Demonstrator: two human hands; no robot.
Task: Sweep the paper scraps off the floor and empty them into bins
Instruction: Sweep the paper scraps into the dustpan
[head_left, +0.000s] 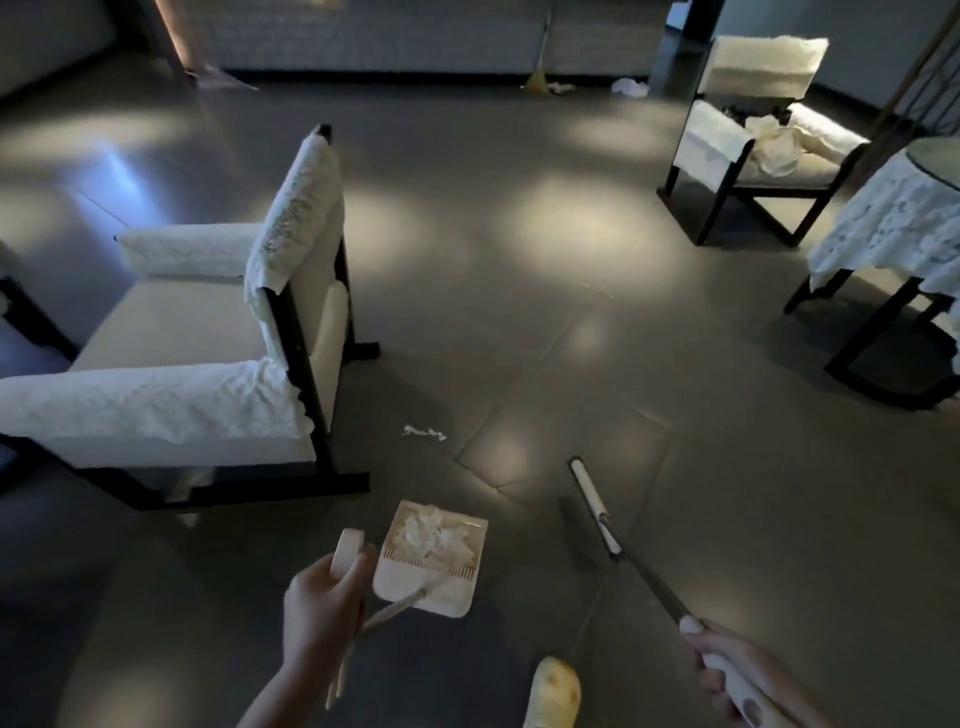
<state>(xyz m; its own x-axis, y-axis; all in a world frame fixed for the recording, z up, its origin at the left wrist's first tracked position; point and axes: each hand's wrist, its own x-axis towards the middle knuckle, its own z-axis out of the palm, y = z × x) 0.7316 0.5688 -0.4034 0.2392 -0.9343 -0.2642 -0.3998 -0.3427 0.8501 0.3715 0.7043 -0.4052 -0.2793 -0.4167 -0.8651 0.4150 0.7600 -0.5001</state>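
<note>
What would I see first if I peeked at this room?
Low in the middle, the left hand holds a dustpan full of white paper scraps, while the right hand grips a broom. One scrap lies on the floor by the big white armchair at left.

Both forearms are bare, no sleeves showing at either wrist. The left hand (323, 597) and right hand (737, 670) wear nothing. One foot wears what looks like a yellowish slipper (553, 693).
</note>
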